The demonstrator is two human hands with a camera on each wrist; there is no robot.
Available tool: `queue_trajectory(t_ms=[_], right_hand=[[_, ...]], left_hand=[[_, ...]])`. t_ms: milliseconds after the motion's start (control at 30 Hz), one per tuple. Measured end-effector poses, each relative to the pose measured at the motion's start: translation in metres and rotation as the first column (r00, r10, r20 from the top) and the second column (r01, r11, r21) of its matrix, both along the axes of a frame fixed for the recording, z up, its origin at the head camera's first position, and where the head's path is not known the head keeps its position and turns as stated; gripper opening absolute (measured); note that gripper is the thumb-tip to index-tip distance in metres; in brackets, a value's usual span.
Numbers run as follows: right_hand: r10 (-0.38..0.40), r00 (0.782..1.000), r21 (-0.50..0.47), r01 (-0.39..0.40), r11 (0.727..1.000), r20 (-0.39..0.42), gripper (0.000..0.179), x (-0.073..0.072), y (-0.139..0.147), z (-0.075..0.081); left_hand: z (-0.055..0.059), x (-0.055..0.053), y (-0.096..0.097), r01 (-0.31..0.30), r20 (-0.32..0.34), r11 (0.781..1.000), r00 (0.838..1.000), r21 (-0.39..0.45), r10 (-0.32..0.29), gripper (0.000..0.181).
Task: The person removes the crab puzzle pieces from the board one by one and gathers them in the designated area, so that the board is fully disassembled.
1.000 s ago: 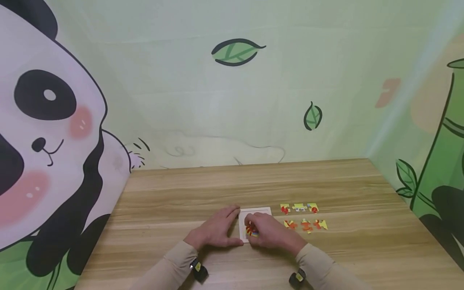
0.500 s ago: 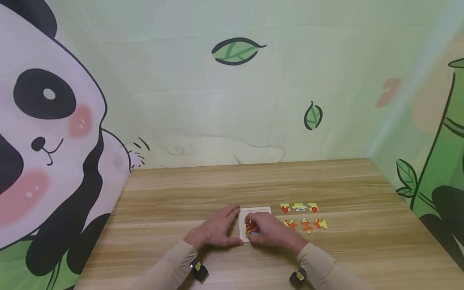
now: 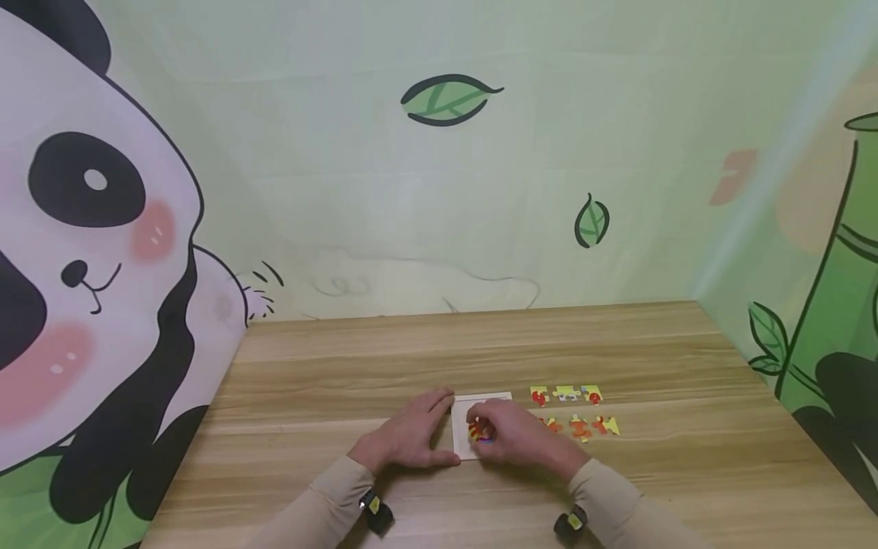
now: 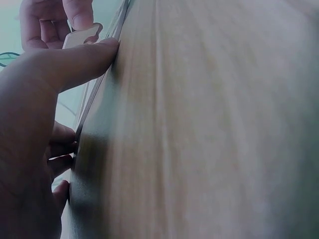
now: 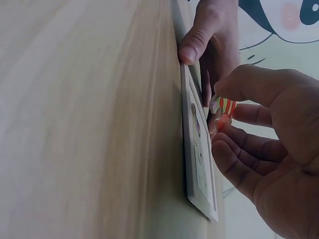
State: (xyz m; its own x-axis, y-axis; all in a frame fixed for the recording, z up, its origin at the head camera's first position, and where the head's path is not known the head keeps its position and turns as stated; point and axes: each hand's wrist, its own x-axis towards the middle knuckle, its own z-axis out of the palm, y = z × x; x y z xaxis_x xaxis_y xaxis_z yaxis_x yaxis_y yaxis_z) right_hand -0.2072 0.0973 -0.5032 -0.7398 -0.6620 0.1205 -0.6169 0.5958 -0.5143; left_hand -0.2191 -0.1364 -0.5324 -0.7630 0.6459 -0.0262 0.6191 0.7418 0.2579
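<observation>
Barely shifted: right hand [image 3: 511, 438] still pinches a puzzle piece [image 5: 223, 110] over the white tray [image 3: 461, 441] on the table [image 3: 343, 381]; left hand [image 3: 408, 438] pins the tray's edge, fingers seemingly flat. Fitting step, next needs lining up.

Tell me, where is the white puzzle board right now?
In the head view the white puzzle board lies on the wooden table, between the left hand and the right hand, left of the loose puzzle pieces.

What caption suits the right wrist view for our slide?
Right hand pinches a striped puzzle piece above the white puzzle tray while the left hand steadies its edge.
</observation>
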Motion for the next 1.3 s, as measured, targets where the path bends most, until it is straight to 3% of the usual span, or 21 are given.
queue_trajectory(t_ms=[267,500,1300], right_hand=[[-0.023,1.0,0.045,0.024,0.999,-0.021,0.03,-0.002,0.012,0.004],[-0.05,0.999,0.077,0.049,0.996,0.012,0.033,0.002,0.028,0.007],[-0.066,0.998,0.065,0.067,0.996,-0.013,0.025,0.014,0.068,0.011]], left_hand=[[-0.001,-0.001,0.0,0.002,-0.006,1.0,1.0,-0.009,-0.002,0.102],[-0.003,0.001,0.003,0.012,-0.008,1.0,1.0,-0.008,-0.012,0.103],[0.001,0.0,0.001,0.014,-0.018,1.0,1.0,-0.005,-0.014,0.102]])
